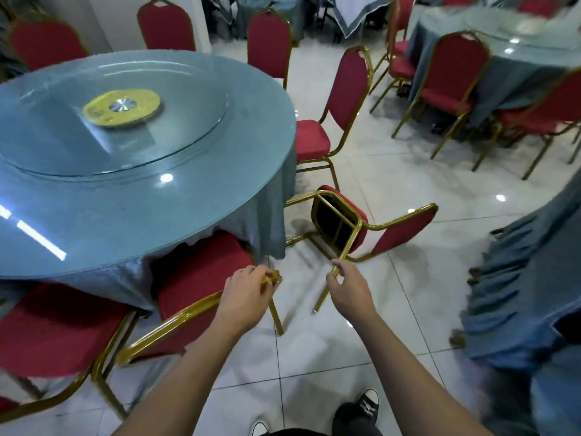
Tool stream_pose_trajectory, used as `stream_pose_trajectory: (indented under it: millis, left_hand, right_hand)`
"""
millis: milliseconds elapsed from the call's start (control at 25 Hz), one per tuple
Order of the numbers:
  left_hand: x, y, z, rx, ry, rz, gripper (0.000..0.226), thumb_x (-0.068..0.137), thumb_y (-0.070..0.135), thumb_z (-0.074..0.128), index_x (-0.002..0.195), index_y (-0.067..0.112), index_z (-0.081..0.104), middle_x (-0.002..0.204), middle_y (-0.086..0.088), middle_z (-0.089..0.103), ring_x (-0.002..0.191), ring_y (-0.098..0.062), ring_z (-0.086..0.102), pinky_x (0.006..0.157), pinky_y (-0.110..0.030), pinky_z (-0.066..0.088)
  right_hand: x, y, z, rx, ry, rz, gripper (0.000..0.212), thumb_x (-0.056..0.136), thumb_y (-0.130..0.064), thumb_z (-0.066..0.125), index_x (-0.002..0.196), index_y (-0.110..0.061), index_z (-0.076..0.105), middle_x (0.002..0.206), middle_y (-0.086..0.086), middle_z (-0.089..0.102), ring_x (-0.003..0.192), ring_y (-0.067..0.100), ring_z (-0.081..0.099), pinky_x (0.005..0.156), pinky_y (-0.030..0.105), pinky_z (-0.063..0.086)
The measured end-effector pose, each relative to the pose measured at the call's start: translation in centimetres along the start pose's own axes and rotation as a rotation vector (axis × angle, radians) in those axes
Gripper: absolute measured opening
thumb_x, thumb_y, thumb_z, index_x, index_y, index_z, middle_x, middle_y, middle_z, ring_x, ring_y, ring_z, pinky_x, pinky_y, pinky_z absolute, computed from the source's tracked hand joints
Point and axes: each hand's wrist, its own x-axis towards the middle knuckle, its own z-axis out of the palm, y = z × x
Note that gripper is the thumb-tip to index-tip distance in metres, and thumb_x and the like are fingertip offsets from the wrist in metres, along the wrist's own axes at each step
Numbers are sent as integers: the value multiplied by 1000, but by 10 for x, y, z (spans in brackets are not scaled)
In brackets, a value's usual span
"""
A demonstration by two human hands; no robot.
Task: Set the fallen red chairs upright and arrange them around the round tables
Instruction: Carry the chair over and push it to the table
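A fallen red chair (399, 232) with a gold frame lies on its side on the tiled floor, just right of the near round table (125, 199); its black underside faces me. My right hand (347, 294) hovers at one of its raised gold legs, fingers loosely curled around the tube. My left hand (246, 297) grips the gold top corner of an upright red chair (201, 278) tucked at the table's near edge. Another upright red chair (333, 111) stands at the table's right side.
More red chairs ring the near table and a second round table (503, 61) at the back right. Draped blue cloth (518, 287) hangs at the right edge. My shoes (367, 404) stand on the shiny white floor tiles.
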Motion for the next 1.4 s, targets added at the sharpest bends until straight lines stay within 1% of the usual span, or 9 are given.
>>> stream_pose_trajectory:
  millis: [40, 160, 400, 600, 800, 920, 1080, 1240, 1400]
  left_hand:
    - [10, 16, 6, -3, -21, 25, 22, 101, 30, 48, 118, 33, 60, 118, 8, 61, 112, -17, 53, 99, -39, 45]
    - [40, 73, 29, -32, -61, 77, 22, 101, 30, 48, 119, 32, 61, 122, 9, 61, 113, -14, 53, 102, -39, 45]
    - [108, 206, 93, -65, -115, 153, 25, 102, 29, 47, 124, 31, 59, 129, 9, 60, 120, -13, 50, 106, -36, 42]
    - [161, 290, 148, -85, -141, 121, 24, 102, 32, 49, 124, 32, 59, 128, 8, 60, 117, -11, 52, 104, -34, 46]
    - [235, 346, 200, -76, -193, 115, 23, 100, 34, 48, 121, 36, 57, 124, 13, 61, 113, -7, 51, 98, -26, 43]
    - [299, 375, 228, -91, -239, 136, 21, 99, 34, 47, 118, 36, 56, 118, 14, 61, 110, -8, 52, 98, -34, 49]
    - [393, 416, 261, -117, -289, 114, 26, 100, 32, 47, 123, 32, 58, 123, 11, 60, 117, -12, 51, 103, -40, 47]
    - [486, 461, 293, -105, -372, 151, 24, 99, 29, 50, 122, 27, 59, 121, 8, 62, 115, -15, 53, 102, -38, 45]
    - [567, 497, 347, -88, -431, 150, 26, 99, 29, 48, 123, 28, 57, 121, 7, 61, 113, -16, 52, 98, -38, 46]
  right_hand:
    - [7, 9, -12, 20, 13, 16, 38, 101, -30, 54, 138, -26, 53, 140, -2, 55, 123, 16, 53, 78, 19, 44]
    - [31, 42, -51, 56, 46, 30, 35, 99, -29, 55, 134, -24, 56, 134, -2, 58, 122, 16, 54, 90, 28, 44]
    - [111, 117, -153, 118, 85, 56, 31, 99, -27, 55, 130, -25, 59, 131, -5, 60, 119, 14, 58, 91, 27, 46]
    - [176, 177, -231, 145, 90, 85, 31, 99, -26, 54, 130, -26, 59, 128, -6, 61, 117, 12, 58, 90, 27, 46]
    - [250, 231, -278, 157, 70, 167, 34, 99, -23, 54, 132, -21, 60, 129, -2, 63, 114, 13, 59, 91, 26, 46]
    - [315, 254, -302, 132, 78, 195, 35, 98, -23, 54, 132, -17, 60, 129, 1, 64, 114, 15, 60, 94, 27, 46]
    - [409, 276, -334, 60, 34, 235, 35, 98, -22, 55, 132, -17, 60, 129, 2, 65, 115, 16, 60, 98, 32, 48]
    - [508, 298, -363, 20, 12, 255, 33, 97, -22, 56, 129, -17, 62, 125, 4, 67, 112, 17, 62, 95, 29, 47]
    - [589, 353, -376, 42, 28, 348, 30, 97, -24, 56, 126, -21, 63, 120, 0, 67, 102, 9, 58, 87, 24, 44]
